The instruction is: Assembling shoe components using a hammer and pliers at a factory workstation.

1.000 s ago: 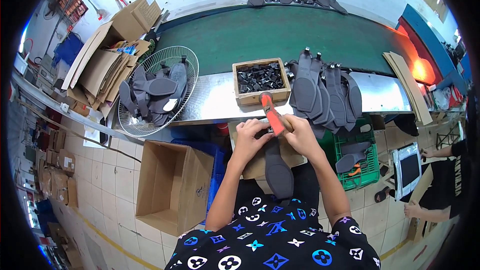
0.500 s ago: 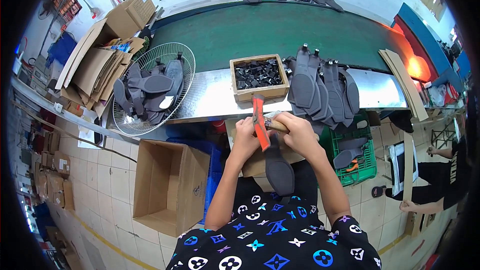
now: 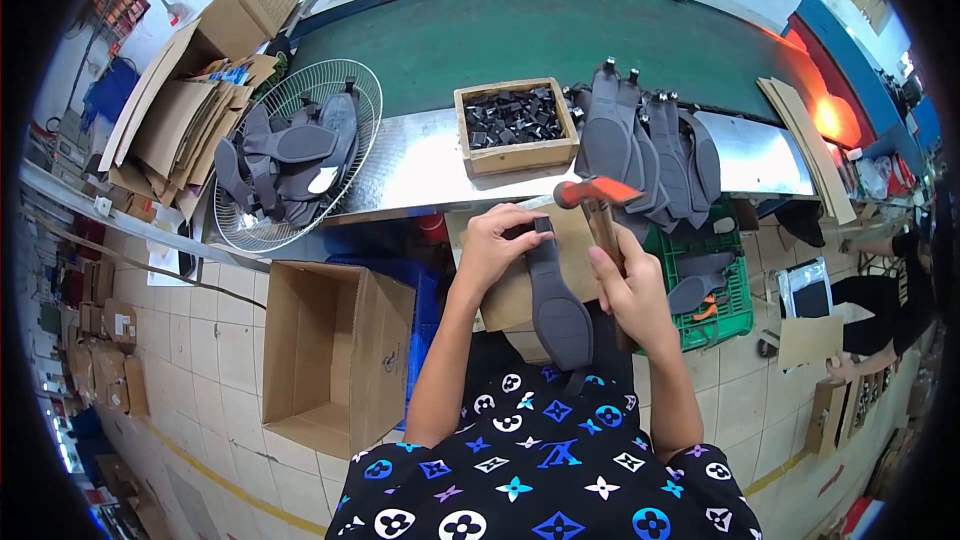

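Since the earlier frame, the hammer [image 3: 600, 201] has been shifted rightward, its handle wrapped by the fingers of the right hand [image 3: 636, 292]. Between thumb and forefinger of the left hand [image 3: 494, 246], the dark sole [image 3: 561, 322] is pinched at its narrow end, its broad end extended bodyward. Beyond, black pieces [image 3: 513, 118] are held in a wooden box [image 3: 521, 158].

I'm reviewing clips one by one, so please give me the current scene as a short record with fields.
Left hand: thumb and finger on the black heel piece of a dark sole
Right hand: grips a hammer, its orange-red head apart from the sole
Under the sole: brown board
Ahead: wooden box of small black pieces; piled soles to its right
Ahead left: wire basket holding soles
Left: open cardboard box
Right: green crate
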A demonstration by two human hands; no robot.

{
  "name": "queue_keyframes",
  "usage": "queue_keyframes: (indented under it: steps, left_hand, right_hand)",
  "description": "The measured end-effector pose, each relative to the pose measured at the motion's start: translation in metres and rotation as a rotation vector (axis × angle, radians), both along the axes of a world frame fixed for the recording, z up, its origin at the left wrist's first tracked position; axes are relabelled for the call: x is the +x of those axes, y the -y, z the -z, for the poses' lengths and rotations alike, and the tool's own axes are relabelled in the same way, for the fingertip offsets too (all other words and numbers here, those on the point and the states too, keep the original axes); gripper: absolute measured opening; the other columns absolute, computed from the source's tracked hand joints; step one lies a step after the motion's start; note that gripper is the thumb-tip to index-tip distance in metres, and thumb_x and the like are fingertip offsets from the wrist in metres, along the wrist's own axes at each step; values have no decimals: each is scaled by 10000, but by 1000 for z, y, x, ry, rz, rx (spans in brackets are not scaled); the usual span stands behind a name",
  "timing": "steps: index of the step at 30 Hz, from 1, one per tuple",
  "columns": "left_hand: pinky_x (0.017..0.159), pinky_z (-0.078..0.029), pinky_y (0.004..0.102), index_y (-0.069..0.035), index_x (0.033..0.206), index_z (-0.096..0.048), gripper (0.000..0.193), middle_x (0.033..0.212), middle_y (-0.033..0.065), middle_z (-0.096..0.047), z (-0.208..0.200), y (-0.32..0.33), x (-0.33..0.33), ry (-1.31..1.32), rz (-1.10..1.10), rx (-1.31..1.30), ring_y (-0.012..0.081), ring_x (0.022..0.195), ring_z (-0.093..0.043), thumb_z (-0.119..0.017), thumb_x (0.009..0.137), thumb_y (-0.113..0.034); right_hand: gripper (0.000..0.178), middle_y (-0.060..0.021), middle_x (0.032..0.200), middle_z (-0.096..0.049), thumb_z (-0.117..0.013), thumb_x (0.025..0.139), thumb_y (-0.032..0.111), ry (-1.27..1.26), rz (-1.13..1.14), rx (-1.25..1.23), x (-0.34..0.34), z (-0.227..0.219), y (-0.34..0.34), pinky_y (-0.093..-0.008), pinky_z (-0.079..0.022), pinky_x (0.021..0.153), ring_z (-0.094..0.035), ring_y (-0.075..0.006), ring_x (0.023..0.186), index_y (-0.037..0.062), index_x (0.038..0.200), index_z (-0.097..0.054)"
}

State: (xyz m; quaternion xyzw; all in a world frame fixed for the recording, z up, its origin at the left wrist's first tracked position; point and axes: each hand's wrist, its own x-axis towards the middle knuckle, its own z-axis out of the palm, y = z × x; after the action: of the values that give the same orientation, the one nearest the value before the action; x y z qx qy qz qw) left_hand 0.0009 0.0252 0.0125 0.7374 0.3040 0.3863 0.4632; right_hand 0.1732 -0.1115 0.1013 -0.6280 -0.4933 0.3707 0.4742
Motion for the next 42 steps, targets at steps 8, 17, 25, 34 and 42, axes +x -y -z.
queue_keyframes:
  steps: [8, 17, 25, 34, 42]
  left_hand:
    - [762, -535, 275, -28, 1022, -774, 282, 939, 76, -734, -3, 4, -1, 11, -36, -113, 148, 838, -671, -780, 740, -27]
    - [753, -530, 279, -35, 1035, -772, 291, 925, 76, -729, 1, 6, -3, 14, -58, -88, 151, 832, -666, -793, 745, -32]
    - [960, -470, 369, -21, 1280, -637, 595, 1104, 111, -716, 1, 13, -6, -137, -83, 177, 244, 1048, -655, -837, 764, -237]
    - [1223, -47, 565, -96, 1569, -238, 1060, 1588, 153, -335, 8, 37, -19, -542, -137, 261, 344, 1440, -360, -783, 760, -509]
    - [1219, -10, 567, -156, 1564, -294, 993, 1624, 216, -180, 0, 28, -19, -620, -177, 262, 333, 1484, -271, -769, 769, -517]
  right_hand:
    - [337, -232, 770, -637, -589, 990, 143, 265, -101, 162, -14, -7, 10, -415, -498, 608, -658, -393, 677, -42, 1264, -522]
    - [342, -298, 810, -643, -588, 987, 151, 270, -136, 33, -13, -7, 5, -473, -499, 649, -644, -476, 753, -72, 1238, -524]
    - [326, -298, 835, -647, -586, 991, 157, 252, -73, 101, -20, 8, 12, -465, -506, 650, -648, -474, 757, -66, 1223, -535]
    - [325, -20, 658, -562, -575, 1006, 230, 229, 26, 590, -18, -53, 44, -222, -382, 446, -499, -73, 495, -10, 1225, -558]
    - [205, -256, 825, -636, -605, 956, 83, 352, -80, 244, -23, -7, 11, -452, -511, 628, -653, -458, 798, -23, 1107, -516]
